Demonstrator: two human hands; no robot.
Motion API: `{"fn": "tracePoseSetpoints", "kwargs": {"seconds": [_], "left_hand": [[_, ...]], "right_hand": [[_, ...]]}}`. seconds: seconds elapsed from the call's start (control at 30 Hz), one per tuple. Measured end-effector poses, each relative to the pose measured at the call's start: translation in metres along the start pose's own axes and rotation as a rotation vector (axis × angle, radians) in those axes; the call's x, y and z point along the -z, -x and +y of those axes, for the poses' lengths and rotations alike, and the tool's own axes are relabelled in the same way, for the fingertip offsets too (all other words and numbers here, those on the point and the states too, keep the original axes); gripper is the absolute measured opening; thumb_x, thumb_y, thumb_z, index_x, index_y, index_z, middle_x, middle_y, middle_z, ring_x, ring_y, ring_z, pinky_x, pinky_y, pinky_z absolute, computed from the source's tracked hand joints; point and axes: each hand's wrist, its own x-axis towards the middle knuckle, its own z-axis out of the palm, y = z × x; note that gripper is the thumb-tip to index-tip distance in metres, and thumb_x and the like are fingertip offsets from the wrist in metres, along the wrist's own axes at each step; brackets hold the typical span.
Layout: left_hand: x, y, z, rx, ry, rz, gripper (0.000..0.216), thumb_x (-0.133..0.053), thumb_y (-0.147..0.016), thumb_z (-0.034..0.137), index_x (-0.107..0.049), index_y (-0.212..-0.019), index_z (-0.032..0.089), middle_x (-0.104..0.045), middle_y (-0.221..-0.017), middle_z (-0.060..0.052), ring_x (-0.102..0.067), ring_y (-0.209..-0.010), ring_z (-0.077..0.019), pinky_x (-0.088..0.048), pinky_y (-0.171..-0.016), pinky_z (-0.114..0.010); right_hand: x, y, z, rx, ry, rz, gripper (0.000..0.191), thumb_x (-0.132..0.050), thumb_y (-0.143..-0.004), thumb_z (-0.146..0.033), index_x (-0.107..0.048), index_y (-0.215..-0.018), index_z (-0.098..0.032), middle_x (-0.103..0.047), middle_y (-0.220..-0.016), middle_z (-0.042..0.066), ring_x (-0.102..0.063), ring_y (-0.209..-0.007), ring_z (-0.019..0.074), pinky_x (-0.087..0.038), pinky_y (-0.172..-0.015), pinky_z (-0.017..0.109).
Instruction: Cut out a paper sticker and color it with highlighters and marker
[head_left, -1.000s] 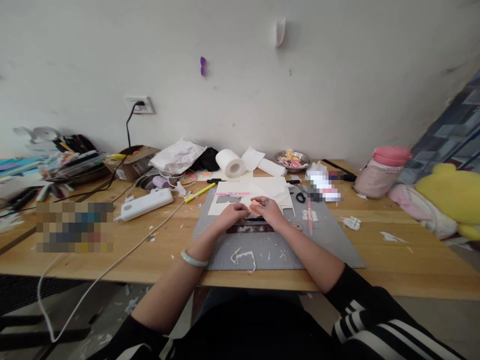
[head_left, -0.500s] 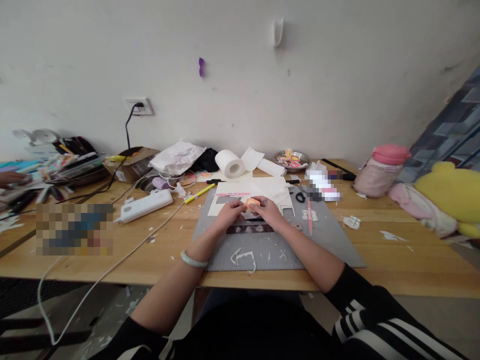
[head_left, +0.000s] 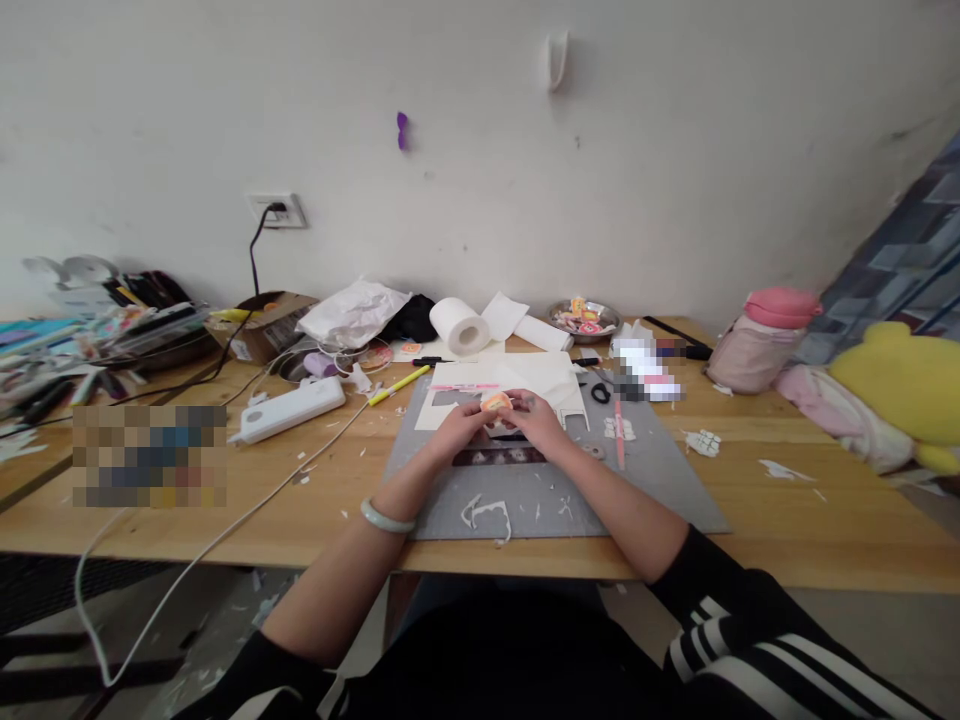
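Note:
Between my two hands is a small orange-and-white paper cutout (head_left: 495, 401), its printed face turned up toward me. My left hand (head_left: 463, 428) pinches its left side, and my right hand (head_left: 531, 418) grips the right side with thumb and fingers. Both hands hover over a grey cutting mat (head_left: 487, 500). Just below them lies a dark ruler (head_left: 499, 457), partly covered by my wrists. Cream paper sheets (head_left: 517, 372) lie behind the hands, with a pink pen (head_left: 465, 387) across them. Thin white paper scraps (head_left: 487, 515) rest nearer to me.
A metal bowl (head_left: 583, 322) at the back holds several colourful cutouts. To the right are another pink pen (head_left: 619, 435) and a pink bottle (head_left: 765, 340). On the left lie a yellow pen (head_left: 400, 386), a white power strip (head_left: 292, 410) and its cable. A paper roll (head_left: 459, 327) stands behind.
The cutout has been turned in my fingers, so more of its printed face shows. My left fingers have shifted onto its edge. Another person's hand at the far left has gone from view.

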Motion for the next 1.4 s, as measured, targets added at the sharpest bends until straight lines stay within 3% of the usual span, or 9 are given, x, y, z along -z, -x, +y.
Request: {"fn": "tracePoseSetpoints", "kwargs": {"seconds": [0.23, 0.67, 1.4], "left_hand": [[0.0010, -0.0029, -0.0029, -0.026, 0.035, 0.073, 0.025, -0.051, -0.090, 0.036, -0.059, -0.090, 0.012, -0.059, -0.077, 0.000, -0.056, -0.062, -0.0099, -0.049, -0.058, -0.026], [-0.0002, -0.0018, -0.0009, -0.012, 0.051, 0.022, 0.020, -0.054, -0.089, 0.032, -0.059, -0.087, 0.012, -0.058, -0.072, 0.002, -0.053, -0.057, -0.0083, -0.047, -0.054, -0.023], [-0.0001, -0.0031, -0.0035, 0.015, 0.091, 0.055, 0.022, -0.052, -0.090, 0.033, -0.058, -0.093, 0.012, -0.059, -0.079, 0.000, -0.055, -0.062, -0.0094, -0.049, -0.056, -0.024]], "right_hand": [[-0.0011, 0.0031, -0.0011, -0.016, 0.045, -0.020, 0.023, -0.057, -0.089, -0.026, -0.056, -0.108, -0.014, -0.062, -0.093, 0.003, -0.061, -0.075, 0.0133, -0.053, -0.067, 0.031], [0.0001, 0.0021, -0.0011, 0.018, 0.048, -0.001, 0.022, -0.057, -0.089, -0.026, -0.057, -0.107, -0.013, -0.062, -0.093, 0.003, -0.061, -0.076, 0.0134, -0.053, -0.067, 0.030], [-0.0009, -0.0007, 0.0061, 0.017, 0.074, -0.019, 0.020, -0.056, -0.089, -0.028, -0.059, -0.101, -0.013, -0.062, -0.092, 0.003, -0.061, -0.076, 0.0134, -0.053, -0.068, 0.031]]}}
